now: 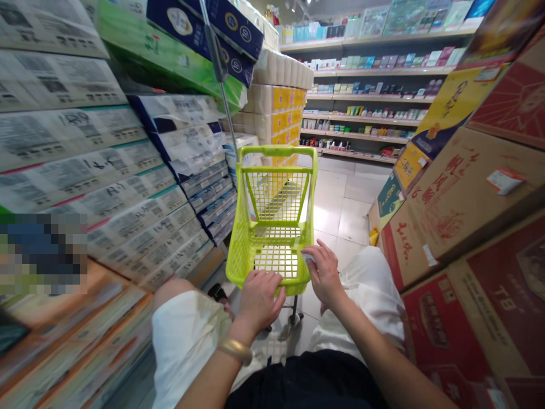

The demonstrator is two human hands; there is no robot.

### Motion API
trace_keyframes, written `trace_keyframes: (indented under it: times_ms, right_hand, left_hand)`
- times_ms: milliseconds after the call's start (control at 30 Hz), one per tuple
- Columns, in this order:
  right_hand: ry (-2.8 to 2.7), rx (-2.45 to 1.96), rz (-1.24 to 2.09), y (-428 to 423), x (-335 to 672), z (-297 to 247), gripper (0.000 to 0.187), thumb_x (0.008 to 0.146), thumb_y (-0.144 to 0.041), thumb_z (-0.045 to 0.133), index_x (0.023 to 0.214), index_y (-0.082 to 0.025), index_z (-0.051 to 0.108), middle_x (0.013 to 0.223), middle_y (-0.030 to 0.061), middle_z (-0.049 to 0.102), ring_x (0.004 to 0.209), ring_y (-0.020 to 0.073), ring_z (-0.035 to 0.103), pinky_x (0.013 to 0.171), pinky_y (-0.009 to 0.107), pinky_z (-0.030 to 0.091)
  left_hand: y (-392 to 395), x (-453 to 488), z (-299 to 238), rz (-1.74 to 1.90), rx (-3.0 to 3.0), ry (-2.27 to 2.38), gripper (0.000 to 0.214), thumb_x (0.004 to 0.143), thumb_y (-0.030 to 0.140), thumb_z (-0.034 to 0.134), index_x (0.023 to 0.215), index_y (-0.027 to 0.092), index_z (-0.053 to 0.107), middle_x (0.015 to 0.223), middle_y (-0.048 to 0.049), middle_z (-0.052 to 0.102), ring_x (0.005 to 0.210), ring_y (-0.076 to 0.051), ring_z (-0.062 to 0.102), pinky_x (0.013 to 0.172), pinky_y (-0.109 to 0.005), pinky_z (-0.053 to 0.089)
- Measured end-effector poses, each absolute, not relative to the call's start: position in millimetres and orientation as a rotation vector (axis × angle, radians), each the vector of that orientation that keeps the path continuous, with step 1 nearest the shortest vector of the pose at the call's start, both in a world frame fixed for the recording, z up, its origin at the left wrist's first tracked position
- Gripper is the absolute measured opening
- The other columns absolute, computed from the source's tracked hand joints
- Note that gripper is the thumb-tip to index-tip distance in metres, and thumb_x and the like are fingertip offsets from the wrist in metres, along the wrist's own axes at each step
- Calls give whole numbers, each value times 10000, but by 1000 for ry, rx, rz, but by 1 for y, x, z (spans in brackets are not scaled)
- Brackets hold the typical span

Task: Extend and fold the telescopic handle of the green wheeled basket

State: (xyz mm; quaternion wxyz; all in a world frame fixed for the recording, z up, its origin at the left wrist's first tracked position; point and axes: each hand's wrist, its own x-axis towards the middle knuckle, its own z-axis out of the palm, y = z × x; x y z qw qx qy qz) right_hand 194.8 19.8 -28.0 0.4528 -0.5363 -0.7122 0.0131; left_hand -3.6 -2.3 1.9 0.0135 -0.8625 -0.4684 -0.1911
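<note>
A lime-green plastic shopping basket [272,227] on a wheeled stand sits in the aisle right in front of my knees, with nothing visible inside it. My left hand [258,298] is curled over the basket's near rim, a gold bangle on the wrist. My right hand [323,272] rests on the rim's near right corner, fingers bent around a small pale thing [307,259] that I cannot name. I am crouched or seated, white trousers over both knees.
Stacked tissue and paper packs [128,187] wall the left side. Red and brown cardboard cartons [468,227] are piled on the right. A narrow tiled aisle [340,210] runs ahead to shelves of small goods [366,102]. A metal pole [221,79] leans at the left.
</note>
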Motion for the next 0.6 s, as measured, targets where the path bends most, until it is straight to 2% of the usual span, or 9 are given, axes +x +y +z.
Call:
trace_keyframes:
  times_ms: [167, 333, 467, 600]
  right_hand:
    - [-1858, -1336, -15, -12, 190, -36, 293, 930, -161, 441, 1144, -299, 586, 1190, 12, 642, 1356, 228, 406, 1087, 428, 238]
    - [-1771, -1424, -2, 16, 187, -25, 291, 925, -152, 421, 1099, -295, 604, 1165, 15, 658, 1312, 236, 446, 1081, 463, 216]
    - [-1671, -1434, 50, 40, 189, -18, 265, 922, -169, 416, 1050, -273, 624, 1199, 39, 643, 1256, 245, 495, 1044, 461, 300]
    - [-1673, -1334, 79, 22, 190, -23, 241, 935, -195, 429, 1061, -260, 623, 1179, 47, 646, 1278, 237, 480, 1046, 430, 349]
  left_hand:
    - [-3, -5, 4, -594, -2695, -1475, 108, 886, 274, 482, 894, 222, 576, 806, -14, 642, 806, -203, 548, 799, -377, 351]
    - [-2, -4, 5, -563, -2698, -1481, 109, 881, 284, 492, 901, 224, 580, 815, -13, 646, 818, -210, 546, 801, -379, 354]
    - [-2, -1, 4, -552, -2696, -1485, 103, 871, 280, 505, 912, 225, 582, 823, -13, 646, 823, -212, 545, 802, -381, 355]
    - [-2, 0, 3, -557, -2688, -1481, 108, 875, 282, 502, 914, 222, 582, 825, -14, 647, 825, -211, 547, 805, -382, 354]
